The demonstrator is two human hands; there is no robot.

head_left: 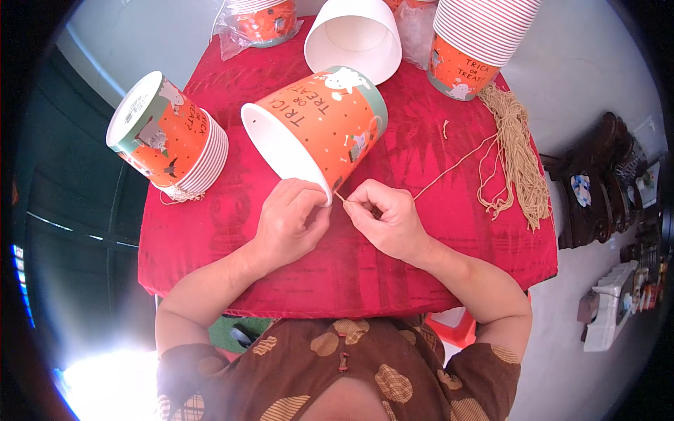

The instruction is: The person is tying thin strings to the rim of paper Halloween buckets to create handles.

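Observation:
An orange paper bucket (319, 123) with a green base band lies on its side in the middle of the red tablecloth (435, 231), its white rim toward me. My left hand (291, 217) grips that rim at its lower edge. My right hand (386, 217) pinches the end of a tan string (449, 167) right at the rim, beside a small hole area. The string trails away to the right across the cloth toward a bundle of tan strings (519, 161).
A stack of nested orange buckets (168, 133) lies on its side at the left. Another stack (474, 42) stands at the back right, a single white-inside bucket (354, 35) at the back centre, a bagged stack (263, 21) at the back left. Furniture stands on the right floor.

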